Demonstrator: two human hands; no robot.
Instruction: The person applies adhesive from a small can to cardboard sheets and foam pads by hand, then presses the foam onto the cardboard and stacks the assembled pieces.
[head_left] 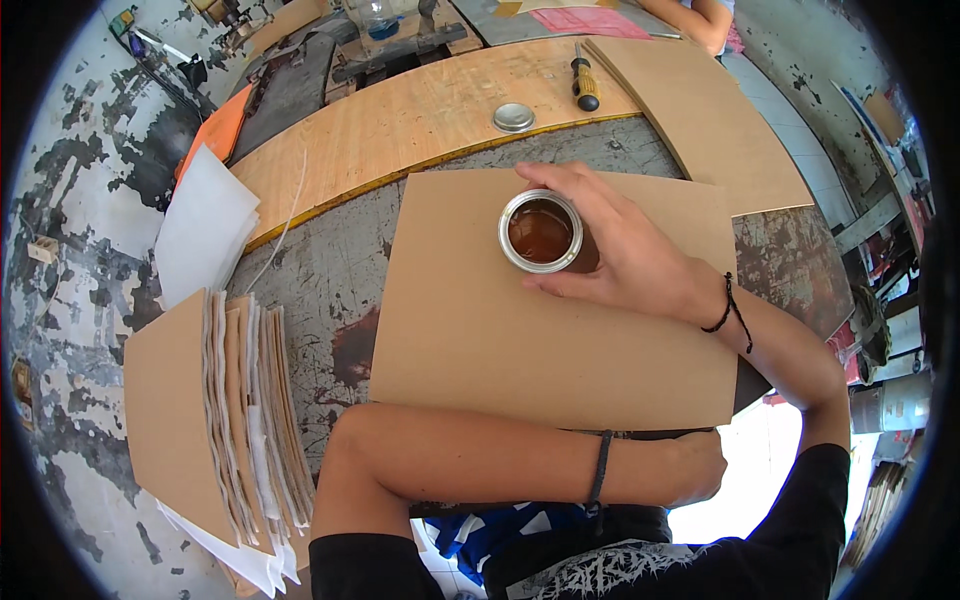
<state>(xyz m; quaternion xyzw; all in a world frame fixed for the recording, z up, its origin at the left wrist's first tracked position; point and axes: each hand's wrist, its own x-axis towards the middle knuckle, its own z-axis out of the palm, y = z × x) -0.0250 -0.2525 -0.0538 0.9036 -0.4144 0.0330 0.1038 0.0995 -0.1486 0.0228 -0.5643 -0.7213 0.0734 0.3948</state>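
Observation:
A small round metal can (541,232) without its lid stands on a brown cardboard sheet (480,340), with reddish-brown liquid inside. My right hand (625,240) curves around its right side, thumb at the near edge and fingers at the far edge. Across the sheet's near edge lies my left forearm; my left hand (692,468) rests at the far right end of it, back of the hand up. Its fingers curl under and are hidden. Beyond the sheet, a round metal lid (514,118) lies on a long wooden board (400,125).
A yellow-and-black screwdriver (584,85) lies on the wooden board. To the right is another brown board (710,120). At left stand a stack of cardboard sheets (170,400) and white sheets (205,225) on the worn grey table (320,270). Another person's arm (700,22) shows at the far right.

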